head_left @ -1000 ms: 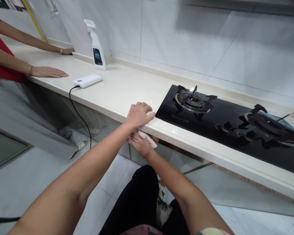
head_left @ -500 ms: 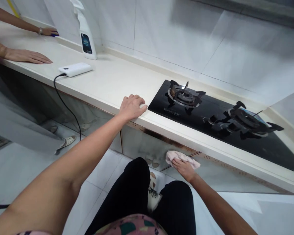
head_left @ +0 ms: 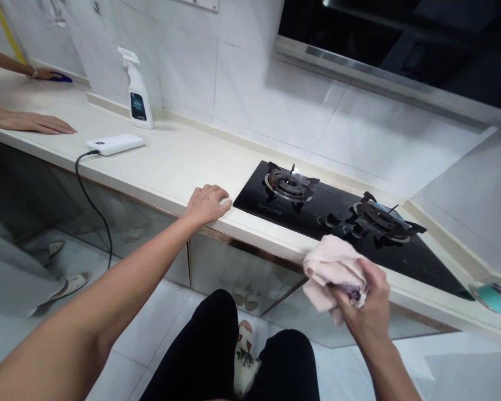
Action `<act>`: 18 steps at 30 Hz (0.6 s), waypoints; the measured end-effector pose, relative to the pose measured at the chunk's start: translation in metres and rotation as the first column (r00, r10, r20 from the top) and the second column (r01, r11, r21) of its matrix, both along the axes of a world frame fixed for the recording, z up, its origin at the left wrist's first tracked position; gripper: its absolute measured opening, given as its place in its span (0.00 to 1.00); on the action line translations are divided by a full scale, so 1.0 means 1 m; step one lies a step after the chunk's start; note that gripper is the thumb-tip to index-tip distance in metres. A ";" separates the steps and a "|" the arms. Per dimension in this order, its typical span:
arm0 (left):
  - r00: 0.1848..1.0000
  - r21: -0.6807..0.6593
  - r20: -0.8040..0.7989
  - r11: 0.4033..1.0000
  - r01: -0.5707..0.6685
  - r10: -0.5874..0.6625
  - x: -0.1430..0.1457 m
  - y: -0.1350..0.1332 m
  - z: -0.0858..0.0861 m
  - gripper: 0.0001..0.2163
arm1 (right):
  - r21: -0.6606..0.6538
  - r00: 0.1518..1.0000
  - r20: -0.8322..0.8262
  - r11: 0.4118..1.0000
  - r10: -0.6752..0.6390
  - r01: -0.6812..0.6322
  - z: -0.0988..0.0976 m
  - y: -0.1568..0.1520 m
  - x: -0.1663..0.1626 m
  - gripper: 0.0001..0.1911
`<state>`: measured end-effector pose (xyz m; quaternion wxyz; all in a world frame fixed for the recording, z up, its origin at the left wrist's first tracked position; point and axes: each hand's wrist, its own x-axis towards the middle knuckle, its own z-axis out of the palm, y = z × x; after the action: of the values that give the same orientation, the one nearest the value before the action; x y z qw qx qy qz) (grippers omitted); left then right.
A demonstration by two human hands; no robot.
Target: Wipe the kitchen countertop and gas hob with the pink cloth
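My left hand (head_left: 206,204) rests on the front edge of the cream countertop (head_left: 171,161), fingers curled loosely over the edge, holding nothing. My right hand (head_left: 365,303) is raised in front of the counter and grips a bunched pale pink cloth (head_left: 329,267), just before the black glass gas hob (head_left: 338,223). The hob has two burners with dark pan supports. My black-trousered legs show below.
A white spray bottle (head_left: 137,89) stands by the tiled wall. A white power bank (head_left: 114,143) lies on the counter with a black cable hanging down. Another person's two hands (head_left: 33,121) rest on the counter at far left. A teal object (head_left: 495,298) sits at the right edge.
My right hand has come up from under the counter edge, where it held the cloth against the cabinet front, to in front of the hob. My left hand stays on the edge.
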<state>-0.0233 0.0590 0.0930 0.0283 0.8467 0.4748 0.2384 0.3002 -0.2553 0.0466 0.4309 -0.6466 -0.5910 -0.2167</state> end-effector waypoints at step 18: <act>0.992 -0.200 0.097 0.978 -0.054 0.075 -0.015 0.023 0.006 0.30 | -0.409 0.868 0.434 0.911 0.241 -0.049 0.009 0.199 -0.215 0.27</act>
<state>-0.0386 0.0816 0.0994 0.1289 0.8104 0.5211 0.2349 0.0850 -0.0562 0.0554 0.1523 -0.5980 -0.7570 -0.2147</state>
